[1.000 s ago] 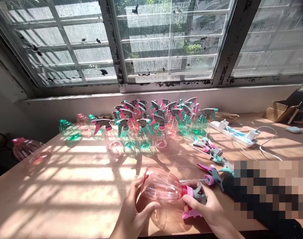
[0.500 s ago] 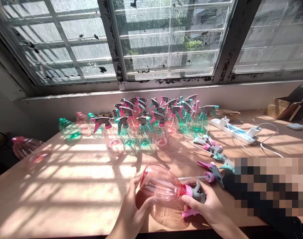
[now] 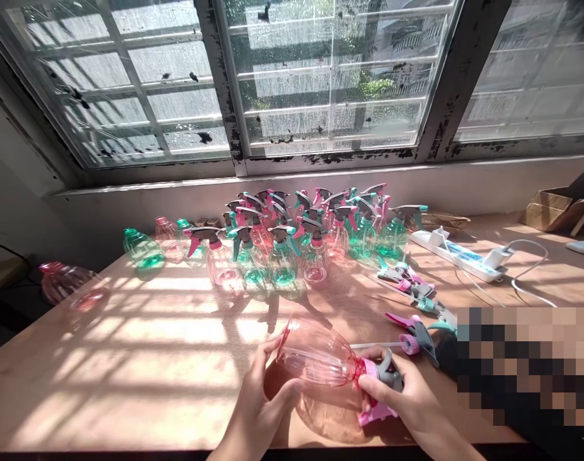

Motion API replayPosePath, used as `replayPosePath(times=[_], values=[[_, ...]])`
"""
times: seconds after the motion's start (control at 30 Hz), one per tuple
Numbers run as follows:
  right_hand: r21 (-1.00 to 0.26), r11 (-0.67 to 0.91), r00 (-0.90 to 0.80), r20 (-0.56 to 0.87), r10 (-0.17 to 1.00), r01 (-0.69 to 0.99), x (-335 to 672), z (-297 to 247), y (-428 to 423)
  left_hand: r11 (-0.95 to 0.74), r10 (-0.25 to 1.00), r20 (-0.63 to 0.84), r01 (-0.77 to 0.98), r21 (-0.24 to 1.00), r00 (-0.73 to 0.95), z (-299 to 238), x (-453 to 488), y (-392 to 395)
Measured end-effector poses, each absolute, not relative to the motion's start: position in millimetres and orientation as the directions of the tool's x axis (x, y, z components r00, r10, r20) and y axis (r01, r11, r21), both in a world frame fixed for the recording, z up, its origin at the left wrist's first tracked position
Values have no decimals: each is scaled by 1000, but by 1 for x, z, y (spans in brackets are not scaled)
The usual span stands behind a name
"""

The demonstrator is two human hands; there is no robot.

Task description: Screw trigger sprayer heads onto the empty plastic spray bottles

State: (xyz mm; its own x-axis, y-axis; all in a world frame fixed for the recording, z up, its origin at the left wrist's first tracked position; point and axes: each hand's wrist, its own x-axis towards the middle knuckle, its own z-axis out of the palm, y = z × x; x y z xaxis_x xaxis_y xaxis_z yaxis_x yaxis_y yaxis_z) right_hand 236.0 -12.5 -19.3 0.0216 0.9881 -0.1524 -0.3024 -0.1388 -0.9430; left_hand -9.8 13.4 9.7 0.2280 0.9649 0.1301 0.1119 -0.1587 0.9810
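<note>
A clear pink spray bottle lies on its side between my hands, just above the table's front part. My left hand is wrapped around its wide base. At the neck, my right hand grips the pink collar of the grey and pink trigger sprayer, whose pink trigger points down toward the table edge. Part of the sprayer head is hidden by my fingers. Just beyond my right hand lies a loose sprayer head with a pink collar, its thin tube reaching left behind the bottle.
Several spray bottles with heads stand grouped toward the window. Headless bottles are at the left, one pink bottle by the table's left edge. More loose sprayer heads, a power strip and a cardboard box lie right.
My hands still hold the bottle and sprayer in nearly the same pose. The whole view has shifted slightly, so everything sits a little further right.
</note>
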Motion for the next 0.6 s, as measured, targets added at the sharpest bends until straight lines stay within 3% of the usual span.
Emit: replayPosePath(times=[0.2, 0.37, 0.5, 0.6], values=[[-919, -126, 29, -147, 989, -373, 235, -14, -12, -213, 965, 183, 161, 964, 187, 4, -11, 16], [-900, -121, 41, -152, 988, -418, 235, -14, -12, -152, 978, 131, 124, 981, 164, 3, -10, 15], [-917, -118, 71, -157, 985, -382, 234, -16, -12, -61, 966, 44, 56, 997, 256, 10, -11, 11], [-912, -105, 77, -147, 986, -396, 234, -16, -12, -135, 959, 97, 127, 983, 266, 8, -12, 11]])
